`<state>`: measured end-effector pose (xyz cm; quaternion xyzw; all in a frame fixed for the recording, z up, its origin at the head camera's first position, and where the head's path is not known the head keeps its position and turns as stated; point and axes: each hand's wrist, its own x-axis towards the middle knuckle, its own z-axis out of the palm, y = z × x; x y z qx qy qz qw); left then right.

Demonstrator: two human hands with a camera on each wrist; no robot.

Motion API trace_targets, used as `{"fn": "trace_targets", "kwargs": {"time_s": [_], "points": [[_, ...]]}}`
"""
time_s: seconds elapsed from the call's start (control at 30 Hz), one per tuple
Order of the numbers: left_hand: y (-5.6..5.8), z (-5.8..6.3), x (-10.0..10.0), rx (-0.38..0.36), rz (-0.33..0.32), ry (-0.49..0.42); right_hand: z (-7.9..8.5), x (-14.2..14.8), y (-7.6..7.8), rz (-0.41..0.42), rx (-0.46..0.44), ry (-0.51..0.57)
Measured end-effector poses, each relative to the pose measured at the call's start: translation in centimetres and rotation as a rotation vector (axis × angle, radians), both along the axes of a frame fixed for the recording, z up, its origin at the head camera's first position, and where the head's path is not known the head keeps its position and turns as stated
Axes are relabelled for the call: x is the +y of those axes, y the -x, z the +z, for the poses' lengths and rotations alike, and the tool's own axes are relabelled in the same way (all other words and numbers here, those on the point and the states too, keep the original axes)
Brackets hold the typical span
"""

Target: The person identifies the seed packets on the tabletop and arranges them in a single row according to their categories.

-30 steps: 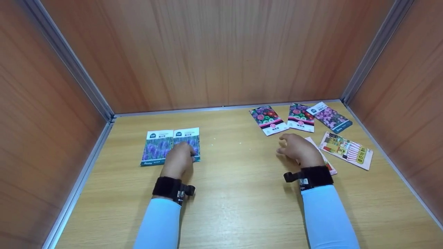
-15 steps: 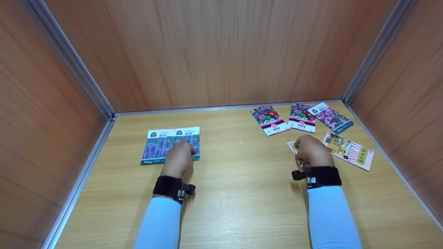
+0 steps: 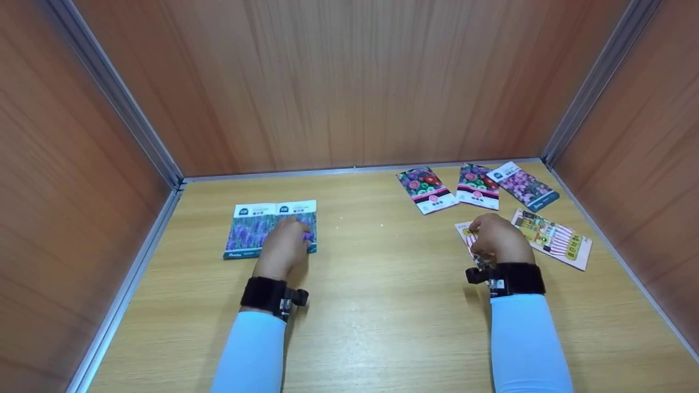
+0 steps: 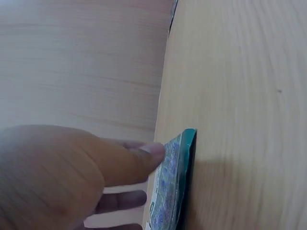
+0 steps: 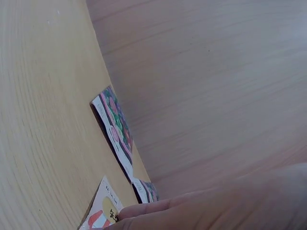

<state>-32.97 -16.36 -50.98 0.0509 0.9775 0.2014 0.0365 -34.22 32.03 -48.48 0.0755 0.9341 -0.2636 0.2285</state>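
Note:
Two lavender seed packets lie side by side at the left of the table, the left packet (image 3: 248,232) fully in sight. My left hand (image 3: 284,245) is over the right packet (image 3: 297,207), its thumb and fingers apart; in the left wrist view the thumb (image 4: 153,152) overlaps the packet's corner. At the right, my right hand (image 3: 502,240) covers much of a pale packet with red stripes (image 3: 463,232). Its thumb and forefinger are parted over that packet, and the right wrist view shows the fingertips (image 5: 125,213) right at its printed face (image 5: 105,211).
Two packets with red and purple flowers, one left (image 3: 427,191) and one right (image 3: 478,186), lie near the back wall. A purple-flower packet (image 3: 523,185) overlaps the right one. A yellow-printed packet (image 3: 552,239) lies beside my right hand. Wooden walls (image 3: 355,82) enclose the table (image 3: 355,305).
The striped packet now lies farther left than a second ago, and my right hand has shifted right over it. Both hands' fingers have parted slightly since half a second ago.

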Motion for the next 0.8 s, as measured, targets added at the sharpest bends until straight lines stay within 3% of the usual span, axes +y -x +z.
{"fn": "trace_targets", "kwargs": {"time_s": [0.13, 0.3, 0.53, 0.73, 0.8], "points": [[0.2, 0.1, 0.3, 0.043, -0.043, -0.019, 0.0, 0.1, -0.2, -0.003, 0.025, 0.008], [0.0, 0.0, 0.9, 0.042, -0.079, -0.021, -0.2, -0.4, -0.2, -0.004, 0.024, -0.001], [-0.2, -0.1, 1.8, 0.039, -0.120, -0.008, 0.2, -2.6, 0.0, 0.097, 0.042, -0.080], [-0.4, 0.3, 2.5, 0.042, -0.147, -0.006, 0.1, -5.9, 0.0, 0.234, 0.020, -0.083], [-0.5, 0.6, 2.7, 0.041, -0.148, -0.017, 0.1, -6.7, -0.2, 0.241, 0.009, -0.080]]}}
